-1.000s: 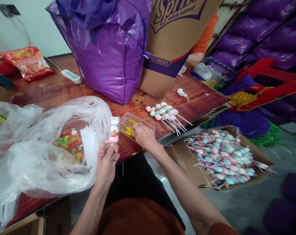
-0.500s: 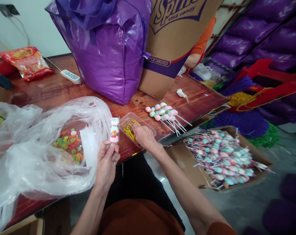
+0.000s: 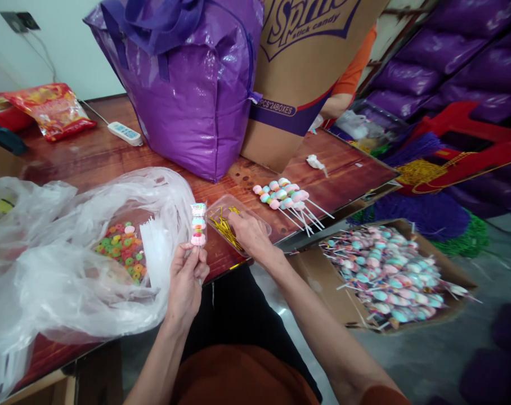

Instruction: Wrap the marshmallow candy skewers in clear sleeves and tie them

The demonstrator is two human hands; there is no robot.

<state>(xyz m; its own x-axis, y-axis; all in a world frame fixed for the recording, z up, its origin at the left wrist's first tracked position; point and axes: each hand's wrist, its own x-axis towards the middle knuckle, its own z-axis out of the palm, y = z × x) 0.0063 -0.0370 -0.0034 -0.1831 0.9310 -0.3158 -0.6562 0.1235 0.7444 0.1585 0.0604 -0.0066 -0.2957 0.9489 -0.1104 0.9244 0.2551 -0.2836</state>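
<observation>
Just over the near edge of the surface (image 3: 162, 163), a wrapped candy stick (image 3: 198, 226) is held upright by the left hand (image 3: 187, 275), its lower end pinched between thumb and fingers. The clear wrapper is filled with pink, blue and orange pieces. To the right, the fingers of the right hand (image 3: 251, 233) are lowered into a shallow clear tray (image 3: 265, 226), where yellow ties (image 3: 224, 229) are loosely heaped. The fingertips are partly hidden, and whether a tie is gripped there cannot be told.

Beyond the tray, a small group of unwrapped candy sticks (image 3: 283, 194) is laid on the surface, the white ends pointed toward the near right. At the left, a crumpled white plastic bag (image 3: 95, 312) is spread out, with ring-shaped candies (image 3: 126, 253) and a bundle of white strips (image 3: 155, 256) contained in it. The back is occupied by a purple bag (image 3: 192, 107), with a printed carton (image 3: 297, 73) stood beside it. At the right, lower than the surface, a cardboard box (image 3: 323, 287) is filled with a pile of wrapped candies (image 3: 394, 273).
</observation>
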